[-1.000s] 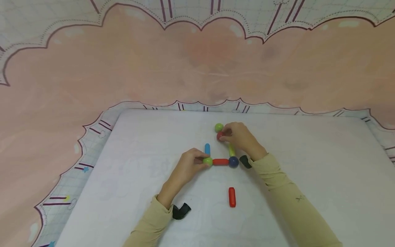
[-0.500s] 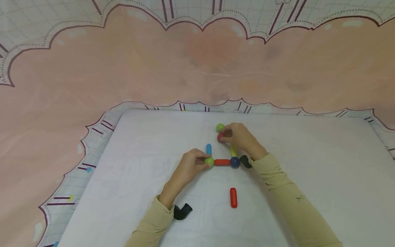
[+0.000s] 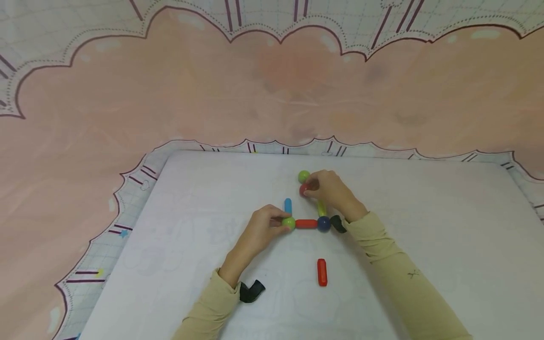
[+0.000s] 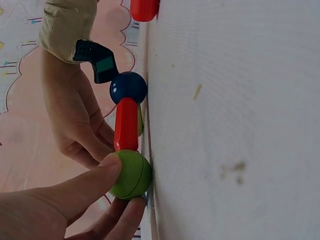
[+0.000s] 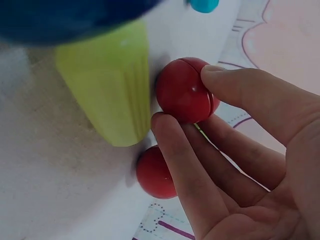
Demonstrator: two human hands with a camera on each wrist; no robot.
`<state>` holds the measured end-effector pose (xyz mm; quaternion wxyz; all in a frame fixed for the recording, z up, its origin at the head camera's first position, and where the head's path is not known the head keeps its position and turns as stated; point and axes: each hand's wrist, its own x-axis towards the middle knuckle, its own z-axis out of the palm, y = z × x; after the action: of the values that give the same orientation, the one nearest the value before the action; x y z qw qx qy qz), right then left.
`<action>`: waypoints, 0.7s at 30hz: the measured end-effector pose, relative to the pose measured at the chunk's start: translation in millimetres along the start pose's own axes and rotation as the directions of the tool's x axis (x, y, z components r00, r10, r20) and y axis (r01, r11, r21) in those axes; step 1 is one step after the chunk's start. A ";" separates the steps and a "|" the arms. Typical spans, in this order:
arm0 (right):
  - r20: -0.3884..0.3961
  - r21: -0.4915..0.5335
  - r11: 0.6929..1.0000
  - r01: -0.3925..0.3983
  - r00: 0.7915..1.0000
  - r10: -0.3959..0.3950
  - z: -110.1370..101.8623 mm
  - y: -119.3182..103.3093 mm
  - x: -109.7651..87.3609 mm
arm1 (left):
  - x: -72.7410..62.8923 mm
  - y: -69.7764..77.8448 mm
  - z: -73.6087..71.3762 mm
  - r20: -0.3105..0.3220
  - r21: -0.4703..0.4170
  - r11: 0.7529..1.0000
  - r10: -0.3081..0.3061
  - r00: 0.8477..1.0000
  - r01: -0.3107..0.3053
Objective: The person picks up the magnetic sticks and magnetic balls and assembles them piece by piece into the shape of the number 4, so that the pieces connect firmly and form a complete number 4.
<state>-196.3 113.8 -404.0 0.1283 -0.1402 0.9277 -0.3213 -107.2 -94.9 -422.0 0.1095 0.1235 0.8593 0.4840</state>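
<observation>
My left hand [image 3: 260, 227] pinches a green ball [image 3: 289, 224] between thumb and fingers. From that ball a red rod [image 3: 306, 224] runs right to a dark blue ball [image 3: 324, 224], and a light blue rod [image 3: 288, 205] points away from me. A yellow-green rod [image 3: 321, 208] extends from the dark blue ball, partly behind my right hand [image 3: 333, 190]. That hand pinches a red ball [image 5: 184, 90] with thumb and fingertips, close to the yellow-green rod's free end. A second red ball [image 5: 156, 172] lies beside its fingers in the right wrist view.
Another green ball [image 3: 303, 176] sits just beyond the held red ball. A loose red rod [image 3: 322, 272] lies nearer to me on the white tabletop [image 3: 170, 264]. A black strap piece [image 3: 252, 291] sticks out at the left sleeve, another [image 3: 338, 224] at the right one.
Both hands keep their grips in nearly the same places. The whole scene shifts slightly to the right in the head view.
</observation>
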 end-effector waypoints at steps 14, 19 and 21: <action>0.043 -0.033 0.997 0.064 0.997 -0.062 -1.7 -18.1 3.5 | -2.1 -0.1 0.8 -0.003 0.011 1.000 0.015 1.000 -0.015; 0.048 -0.042 0.992 0.118 0.992 -0.116 -1.0 -20.0 6.2 | -2.3 0.5 0.5 -0.002 0.011 0.999 0.031 1.000 -0.031; 0.052 -0.041 0.992 0.120 0.992 -0.118 -0.8 -21.1 6.9 | -2.5 0.9 0.3 -0.003 0.015 0.999 0.030 1.000 -0.030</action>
<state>-199.3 95.9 -391.1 0.1285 -0.2059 0.9211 -0.3044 -104.7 -95.1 -421.2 0.1001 0.1364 0.8611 0.4795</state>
